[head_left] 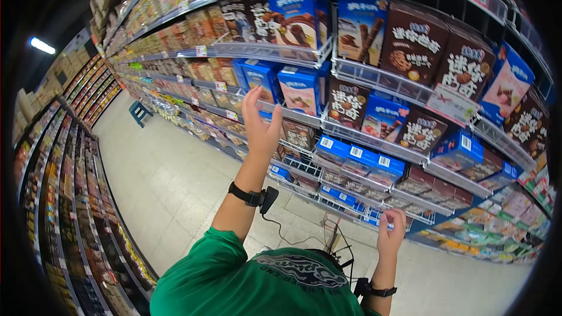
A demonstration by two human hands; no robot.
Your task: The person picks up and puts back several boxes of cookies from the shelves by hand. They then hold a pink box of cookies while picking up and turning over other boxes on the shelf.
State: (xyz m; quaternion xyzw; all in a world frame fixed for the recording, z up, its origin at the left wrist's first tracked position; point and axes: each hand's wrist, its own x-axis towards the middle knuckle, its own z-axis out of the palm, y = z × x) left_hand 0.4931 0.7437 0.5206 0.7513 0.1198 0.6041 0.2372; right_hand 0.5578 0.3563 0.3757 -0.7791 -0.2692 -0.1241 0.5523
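Observation:
My left hand [261,126] is raised in front of the shelf, thumb and fingers apart with nothing between them. Its fingertips overlap a blue snack box [257,76] in this view. Just right of them stands another blue box with a pink picture [300,92]. Lower down, my right hand [391,234] is held before the bottom racks, fingers loosely bent, thumb apart, holding nothing. Blue boxes with barcodes [358,155] lie on the rack above it. Brown cookie boxes [348,104] stand upright on the middle shelf.
Wire fences and a clear shelf lip [275,51] edge the shelves. Price signs [451,104] hang at the right. A dark blue stool [140,113] stands down the aisle on the pale tiled floor [152,169]. Another stocked shelf [70,199] lines the left. Cables hang near my body.

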